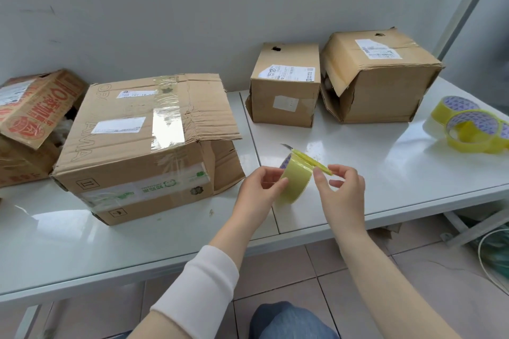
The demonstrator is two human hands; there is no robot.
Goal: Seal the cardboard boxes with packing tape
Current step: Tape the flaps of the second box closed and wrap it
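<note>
Yellow-tinted tape roll (296, 184), being gripped by the left hand (257, 191) just right of the large box (143, 132), the right hand (344, 187) pinching a slim cutter (311, 161) at its rim; exposed blade probably threatening to slip onto the left fingertips.

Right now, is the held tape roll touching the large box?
No, the left hand holds the tape roll clear of the large box.

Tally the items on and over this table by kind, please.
Cardboard boxes: 4
Yellow tape rolls: 3 clear (a possible fourth is cut off at the right edge)
Utility knife: 1
Total: 8
</note>
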